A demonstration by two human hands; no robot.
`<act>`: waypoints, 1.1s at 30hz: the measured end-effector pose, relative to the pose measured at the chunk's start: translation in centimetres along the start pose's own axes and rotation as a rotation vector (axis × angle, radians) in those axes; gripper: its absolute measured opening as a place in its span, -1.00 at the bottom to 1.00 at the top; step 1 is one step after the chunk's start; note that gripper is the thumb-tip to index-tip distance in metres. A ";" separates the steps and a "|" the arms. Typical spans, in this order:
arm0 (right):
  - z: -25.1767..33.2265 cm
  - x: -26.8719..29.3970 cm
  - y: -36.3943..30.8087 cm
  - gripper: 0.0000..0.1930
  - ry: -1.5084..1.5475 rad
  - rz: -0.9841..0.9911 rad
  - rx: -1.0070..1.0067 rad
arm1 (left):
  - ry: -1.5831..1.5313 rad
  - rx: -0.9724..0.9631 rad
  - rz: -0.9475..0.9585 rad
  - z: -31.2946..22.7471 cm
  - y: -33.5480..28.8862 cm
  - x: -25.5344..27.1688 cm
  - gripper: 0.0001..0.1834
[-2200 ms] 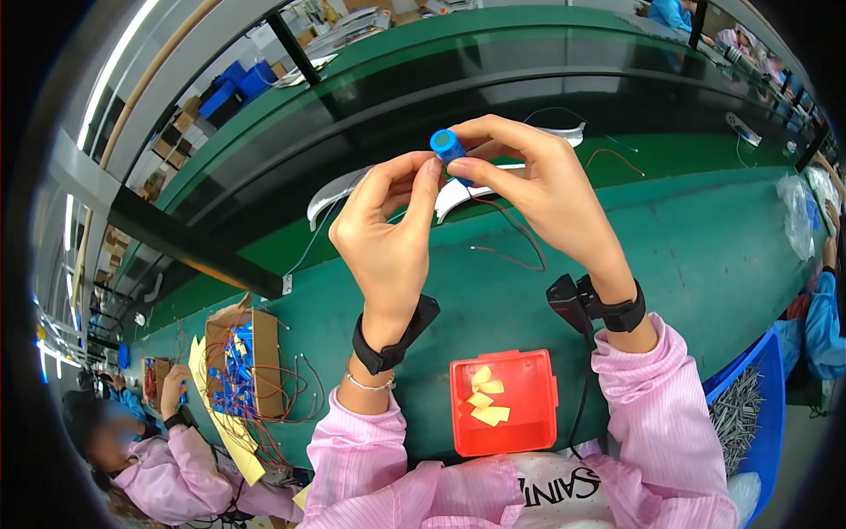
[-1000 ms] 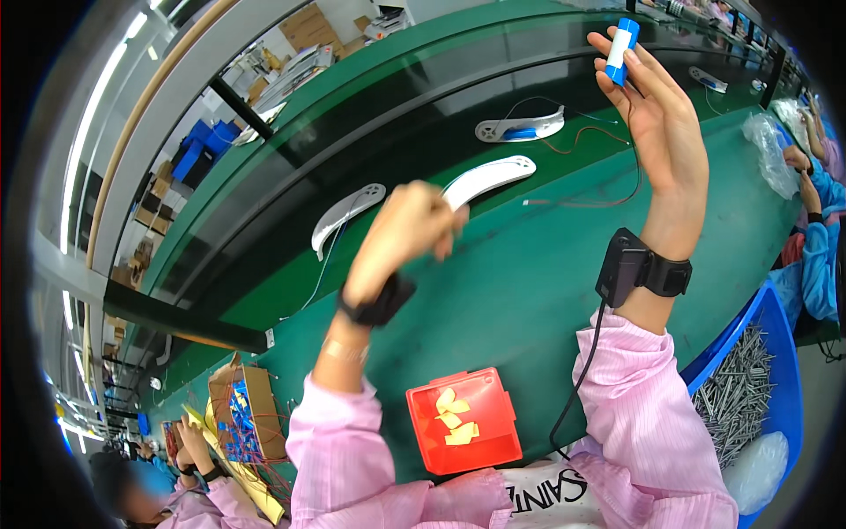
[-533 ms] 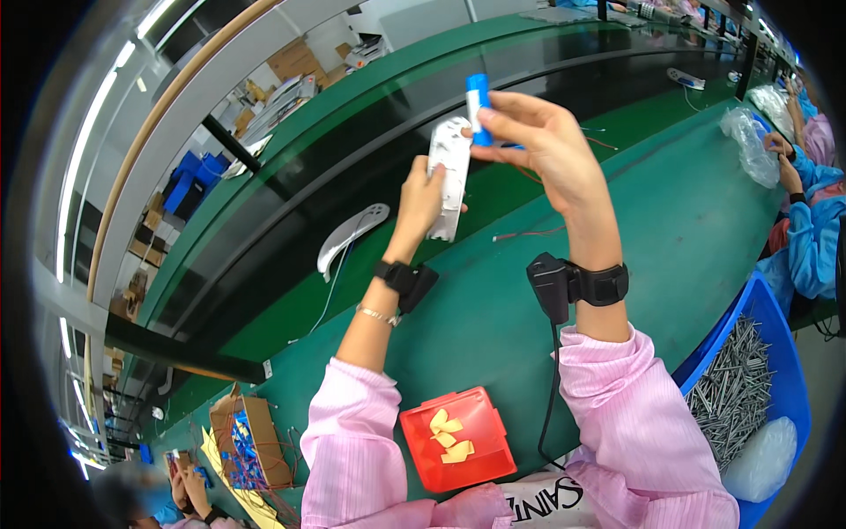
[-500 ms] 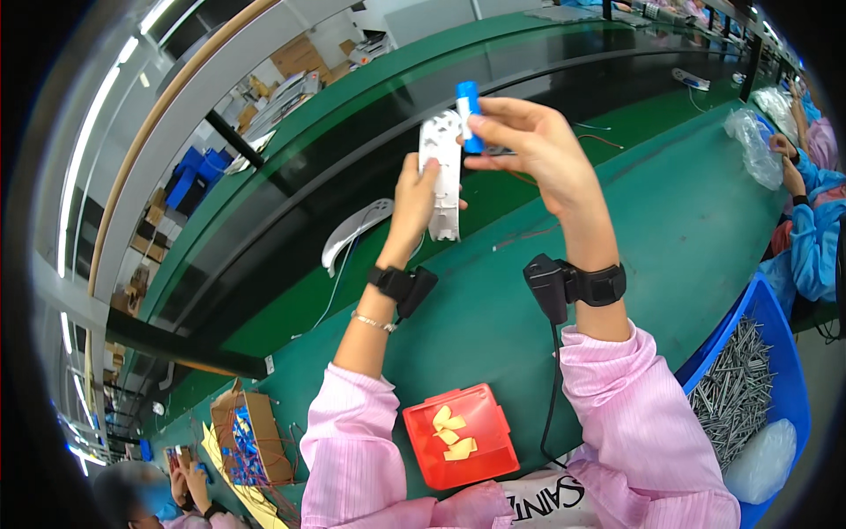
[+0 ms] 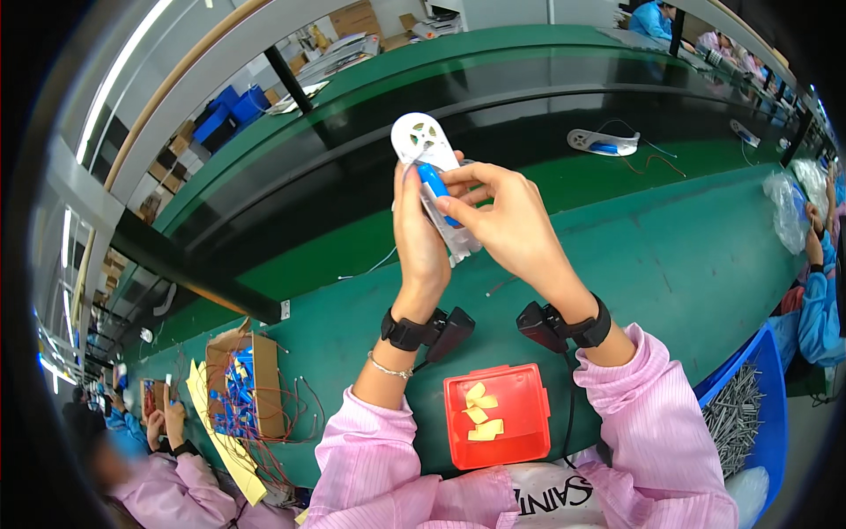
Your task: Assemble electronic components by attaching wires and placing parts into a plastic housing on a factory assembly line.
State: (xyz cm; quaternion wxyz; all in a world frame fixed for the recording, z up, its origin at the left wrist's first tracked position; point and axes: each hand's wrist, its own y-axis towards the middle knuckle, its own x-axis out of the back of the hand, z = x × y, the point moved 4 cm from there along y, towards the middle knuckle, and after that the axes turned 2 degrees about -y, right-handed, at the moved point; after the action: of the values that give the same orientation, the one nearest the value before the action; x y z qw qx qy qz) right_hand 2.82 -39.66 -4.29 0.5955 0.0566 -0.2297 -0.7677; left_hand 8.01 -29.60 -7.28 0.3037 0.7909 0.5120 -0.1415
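Observation:
A white plastic housing, with a round slotted end and a narrow body, is held up over the bench in my left hand. The fingers of that hand wrap its side, and a thin pale wire runs along it. Against the body lies a blue cylindrical battery, slanting downward. My right hand pinches the battery between thumb and fingers and touches the housing. Whether the battery is fully seated cannot be made out, since my fingers cover its lower part.
On the green bench are a red tray with yellow pieces and a cardboard box of blue batteries with red wires. A blue bin of metal rods stands at right. Another white housing lies on the conveyor. Co-workers sit on both sides.
My right hand has lowered the blue battery from beside the housing's top onto its body. The housing has turned, and its round slotted end now shows at the top.

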 end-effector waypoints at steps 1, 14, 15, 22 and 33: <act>0.3 -0.3 -0.3 -0.73 -0.010 -0.008 0.016 | -0.002 -0.015 -0.018 0.1 -0.4 -0.2 -0.50; 0.6 -1.3 -1.0 -0.75 -0.128 -0.134 0.218 | 0.034 -0.017 -0.064 -1.1 -1.2 -1.2 -0.51; 0.6 -1.5 -1.0 -0.75 -0.114 -0.127 0.218 | 0.050 -0.029 -0.074 -1.2 -1.3 -1.3 -0.51; 0.4 -1.6 -0.8 -0.75 -0.105 -0.066 0.170 | -0.008 -0.045 -0.108 -1.1 -1.4 -0.7 -0.52; 0.3 -1.5 -0.9 -0.74 -0.073 -0.086 0.188 | 0.074 -0.038 -0.084 -1.0 -1.1 -0.5 -0.53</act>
State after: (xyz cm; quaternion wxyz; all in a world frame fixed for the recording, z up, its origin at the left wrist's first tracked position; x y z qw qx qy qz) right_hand 2.28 -38.02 -4.67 0.5453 0.0940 -0.3196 -0.7692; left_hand 6.69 -29.03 -6.62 0.2935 0.7674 0.5583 -0.1152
